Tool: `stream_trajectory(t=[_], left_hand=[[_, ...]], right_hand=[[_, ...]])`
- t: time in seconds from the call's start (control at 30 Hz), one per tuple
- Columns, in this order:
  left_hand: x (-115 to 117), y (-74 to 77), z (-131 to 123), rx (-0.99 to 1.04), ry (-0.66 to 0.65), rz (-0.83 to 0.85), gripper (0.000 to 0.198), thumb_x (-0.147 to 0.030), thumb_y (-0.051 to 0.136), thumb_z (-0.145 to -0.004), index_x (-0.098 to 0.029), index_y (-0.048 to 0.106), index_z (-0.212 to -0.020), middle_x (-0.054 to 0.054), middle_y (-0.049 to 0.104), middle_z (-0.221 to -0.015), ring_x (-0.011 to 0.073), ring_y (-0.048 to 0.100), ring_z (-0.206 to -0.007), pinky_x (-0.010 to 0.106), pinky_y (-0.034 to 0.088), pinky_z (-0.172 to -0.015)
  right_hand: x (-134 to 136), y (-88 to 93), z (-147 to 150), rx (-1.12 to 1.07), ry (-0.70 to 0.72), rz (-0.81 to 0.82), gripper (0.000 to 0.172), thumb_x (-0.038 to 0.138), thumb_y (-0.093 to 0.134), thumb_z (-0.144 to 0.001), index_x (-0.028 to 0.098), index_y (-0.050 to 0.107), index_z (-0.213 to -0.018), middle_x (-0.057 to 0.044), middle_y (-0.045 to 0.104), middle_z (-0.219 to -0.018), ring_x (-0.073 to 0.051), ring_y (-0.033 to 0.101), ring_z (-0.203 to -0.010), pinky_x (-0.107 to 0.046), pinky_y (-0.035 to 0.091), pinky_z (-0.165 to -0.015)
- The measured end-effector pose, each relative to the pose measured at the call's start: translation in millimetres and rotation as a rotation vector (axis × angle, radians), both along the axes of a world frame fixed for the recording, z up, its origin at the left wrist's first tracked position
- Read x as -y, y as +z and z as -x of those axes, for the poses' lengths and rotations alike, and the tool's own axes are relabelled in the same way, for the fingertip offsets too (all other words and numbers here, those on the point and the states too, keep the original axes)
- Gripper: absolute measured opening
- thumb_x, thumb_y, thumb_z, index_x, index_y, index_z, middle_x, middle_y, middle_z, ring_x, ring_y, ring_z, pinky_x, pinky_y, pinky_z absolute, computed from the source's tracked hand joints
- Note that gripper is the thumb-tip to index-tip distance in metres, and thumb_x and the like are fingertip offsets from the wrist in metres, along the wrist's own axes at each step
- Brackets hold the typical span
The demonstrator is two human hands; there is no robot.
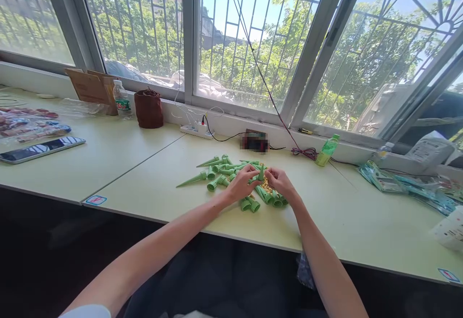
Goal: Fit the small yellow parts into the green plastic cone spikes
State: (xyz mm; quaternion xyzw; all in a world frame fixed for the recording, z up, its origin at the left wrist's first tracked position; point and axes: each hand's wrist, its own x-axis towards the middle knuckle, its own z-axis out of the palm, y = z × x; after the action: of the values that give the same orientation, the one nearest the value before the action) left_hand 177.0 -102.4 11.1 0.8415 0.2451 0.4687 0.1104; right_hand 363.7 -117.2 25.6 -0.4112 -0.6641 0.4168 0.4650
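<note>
A heap of several green plastic cone-shaped spikes (220, 171) lies on the pale table (152, 188) in front of me. My left hand (241, 184) rests over the pile with fingers curled, pinching one green spike (261, 172) that points upward. My right hand (279, 182) meets it from the right, fingers closed on the same spike or something small beside it. Beneath the hands lie small yellowish pieces (266, 185), partly hidden. More spikes (249, 205) lie just under my left wrist.
A phone (41, 149) lies far left beside packets. A brown pouch (148, 109), water bottle (122, 99) and cardboard (90, 86) stand by the window. A power strip (197, 129), cables, a green bottle (327, 150) and plastic bags (405, 183) sit behind and right.
</note>
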Motion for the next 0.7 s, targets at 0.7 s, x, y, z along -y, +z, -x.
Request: stream_trajectory(t=[0.7], left_hand=[[0.3, -1.1, 1.9, -0.037, -0.081, -0.068, 0.03, -0.022, 0.057, -0.09, -0.023, 0.064, -0.119, 0.008, 0.055, -0.099, 0.0167, 0.056, -0.088, 0.033, 0.05, -0.082]], right_hand=[[-0.2, -0.5, 1.1, 0.086, -0.068, -0.059, 0.044, 0.062, 0.059, -0.078, 0.021, 0.048, -0.064, 0.006, 0.034, -0.043, -0.009, 0.029, -0.039, -0.024, 0.021, -0.037]])
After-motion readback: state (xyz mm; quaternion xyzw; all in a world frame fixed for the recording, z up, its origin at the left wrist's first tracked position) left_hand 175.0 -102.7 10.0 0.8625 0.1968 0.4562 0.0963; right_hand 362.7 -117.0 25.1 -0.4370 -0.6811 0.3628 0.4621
